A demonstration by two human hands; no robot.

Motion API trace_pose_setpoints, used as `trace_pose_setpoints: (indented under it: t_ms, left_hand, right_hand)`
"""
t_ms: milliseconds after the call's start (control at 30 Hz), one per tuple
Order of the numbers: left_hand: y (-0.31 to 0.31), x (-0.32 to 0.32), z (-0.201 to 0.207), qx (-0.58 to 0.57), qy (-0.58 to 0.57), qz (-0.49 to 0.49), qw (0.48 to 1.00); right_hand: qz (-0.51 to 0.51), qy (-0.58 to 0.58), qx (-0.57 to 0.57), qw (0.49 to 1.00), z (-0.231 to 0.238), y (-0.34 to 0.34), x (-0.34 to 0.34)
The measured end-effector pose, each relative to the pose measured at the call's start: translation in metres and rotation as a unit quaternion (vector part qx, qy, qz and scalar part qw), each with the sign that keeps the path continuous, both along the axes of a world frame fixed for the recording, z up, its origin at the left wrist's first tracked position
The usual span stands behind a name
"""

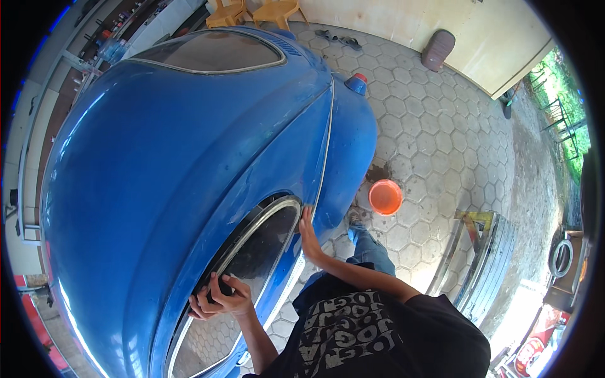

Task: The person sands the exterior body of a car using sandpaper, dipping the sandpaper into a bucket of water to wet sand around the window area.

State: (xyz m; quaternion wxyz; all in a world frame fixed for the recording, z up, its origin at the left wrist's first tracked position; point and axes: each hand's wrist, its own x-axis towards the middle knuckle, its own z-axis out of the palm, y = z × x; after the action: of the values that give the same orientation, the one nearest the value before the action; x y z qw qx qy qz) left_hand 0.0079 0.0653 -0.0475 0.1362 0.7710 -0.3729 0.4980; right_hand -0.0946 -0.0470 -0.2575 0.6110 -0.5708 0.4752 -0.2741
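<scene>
A rounded blue car [145, 157] fills the left and middle of the head view. Its side window [261, 246] has a bright metal trim around dark glass. At the window's upper edge, my left hand [224, 301] is closed, fingers curled around a small black object [220, 287] whose kind I cannot make out. My right hand [309, 234] lies stretched along the blue bodywork by the rear end of the window. Its fingertips touch the panel, and I see nothing held in it.
An orange bucket [385, 197] stands on the grey hexagonal pavers right of the car, beside a wet patch. A metal-framed rack [479, 268] lies farther right. Yellow chairs [277, 10], sandals [350, 43] and a brown padded seat [438, 50] are along the far wall.
</scene>
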Motion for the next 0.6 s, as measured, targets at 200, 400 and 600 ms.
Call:
trace_pose_setpoints:
  t_ms: [200,400,600]
  left_hand:
    - [-0.002,-0.002,0.000,-0.004,0.006,-0.006,1.000]
    - [-0.003,-0.003,-0.001,0.014,0.002,0.017,1.000]
    - [-0.010,-0.008,0.002,0.007,0.010,-0.012,1.000]
  right_hand:
    - [0.041,0.015,-0.019,0.999,-0.009,0.003,-0.015]
    - [0.049,-0.013,0.023,0.998,-0.006,0.020,-0.016]
    - [-0.018,0.026,-0.037,0.999,-0.039,0.003,-0.010]
